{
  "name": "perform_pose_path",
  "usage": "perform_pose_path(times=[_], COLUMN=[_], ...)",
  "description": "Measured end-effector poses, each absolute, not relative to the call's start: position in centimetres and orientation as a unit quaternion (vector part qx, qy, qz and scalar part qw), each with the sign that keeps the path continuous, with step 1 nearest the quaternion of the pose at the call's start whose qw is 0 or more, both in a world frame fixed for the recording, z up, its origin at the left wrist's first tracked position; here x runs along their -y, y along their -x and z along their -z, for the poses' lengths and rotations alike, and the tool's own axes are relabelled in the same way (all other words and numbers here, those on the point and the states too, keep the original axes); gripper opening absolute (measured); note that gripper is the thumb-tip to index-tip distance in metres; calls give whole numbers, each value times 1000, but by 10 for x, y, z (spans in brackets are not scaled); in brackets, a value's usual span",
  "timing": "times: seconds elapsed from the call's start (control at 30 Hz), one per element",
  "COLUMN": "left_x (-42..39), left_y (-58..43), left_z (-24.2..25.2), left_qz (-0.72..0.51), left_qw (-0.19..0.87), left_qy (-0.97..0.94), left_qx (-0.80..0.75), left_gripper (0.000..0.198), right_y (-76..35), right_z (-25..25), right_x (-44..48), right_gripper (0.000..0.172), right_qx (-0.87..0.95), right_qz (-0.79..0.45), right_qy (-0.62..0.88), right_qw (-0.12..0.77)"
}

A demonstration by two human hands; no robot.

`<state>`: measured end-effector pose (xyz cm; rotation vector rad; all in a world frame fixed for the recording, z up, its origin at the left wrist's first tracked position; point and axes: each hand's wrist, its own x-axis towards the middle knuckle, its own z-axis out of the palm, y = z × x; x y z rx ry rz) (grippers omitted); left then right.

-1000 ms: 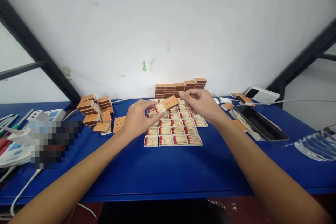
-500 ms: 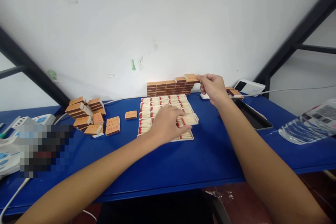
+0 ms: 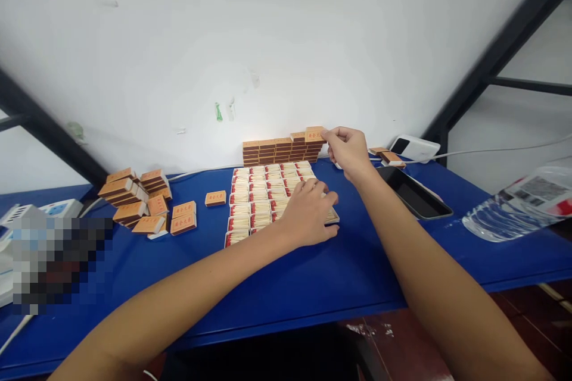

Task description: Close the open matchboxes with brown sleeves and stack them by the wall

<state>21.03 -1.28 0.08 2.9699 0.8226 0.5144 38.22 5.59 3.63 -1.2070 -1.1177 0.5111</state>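
Note:
Rows of open matchbox trays (image 3: 251, 195) filled with red-tipped matches lie side by side on the blue table. Over their right-hand side is my left hand (image 3: 308, 214), palm down with thumb and fingers apart. A tray edge shows between the thumb and forefinger, and the rest of that tray is hidden beneath the hand. Behind the trays, a low wall of stacked orange matchbox covers (image 3: 277, 152) stands near the white wall. At its right end, my right hand (image 3: 349, 152) pinches the edge of a matchbox cover (image 3: 315, 134) on top of the stack.
Matchboxes (image 3: 129, 193) are piled at the left, with a single matchbox (image 3: 215, 198) closer to the trays. At the right lie a dark phone (image 3: 415, 193), a white power bank (image 3: 415, 147) and a clear plastic bottle (image 3: 513, 202). Power strips (image 3: 62, 209) sit far left.
My left hand has lowered the match-filled tray to the right side of the rows and spread its fingers. My right hand still pinches the cover on the stack. The view has shifted slightly.

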Motion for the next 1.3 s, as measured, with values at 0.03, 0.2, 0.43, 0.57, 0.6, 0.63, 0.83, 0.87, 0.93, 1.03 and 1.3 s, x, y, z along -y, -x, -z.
perform_pose_path(times=[0.03, 0.2, 0.43, 0.57, 0.6, 0.63, 0.83, 0.87, 0.93, 1.03, 1.3], left_x=[12, 5, -2, -7, -8, -10, -11, -11, -11, -20, -76], left_y=[-213, -221, -218, -218, -218, -218, -216, -216, -212, -199, -138], left_z=[0, 4, 4, 5, 5, 5, 6, 6, 5, -3, -40], left_qz=[-155, -121, -116, -112, -110, -108, -109, -118, -149, -224, -368], left_qw=[7, 16, 18, 9, 10, 11, 9, 11, 21, 38, -22], left_qy=[-957, -965, -968, -970, -971, -972, -974, -974, -973, -956, -861], left_qx=[-247, -233, -221, -216, -212, -208, -197, -192, -175, -187, -350], left_gripper=[41, 24, 36, 35, 35, 35, 35, 36, 36, 29, 41], right_y=[-382, -380, -376, -376, -376, -377, -376, -376, -375, -372, -343], right_z=[-36, -39, -42, -42, -42, -42, -41, -41, -41, -39, -26], right_x=[-56, -54, -51, -49, -49, -49, -50, -49, -49, -49, -47], right_gripper=[30, 29, 28, 29, 29, 29, 28, 28, 28, 29, 39], right_qx=[491, 480, 474, 476, 477, 478, 485, 485, 486, 488, 526], right_qz=[-226, -234, -241, -236, -237, -237, -236, -237, -241, -252, -341], right_qy=[533, 544, 550, 554, 554, 554, 551, 551, 552, 546, 517], right_qw=[651, 647, 645, 641, 640, 639, 637, 636, 634, 633, 583])
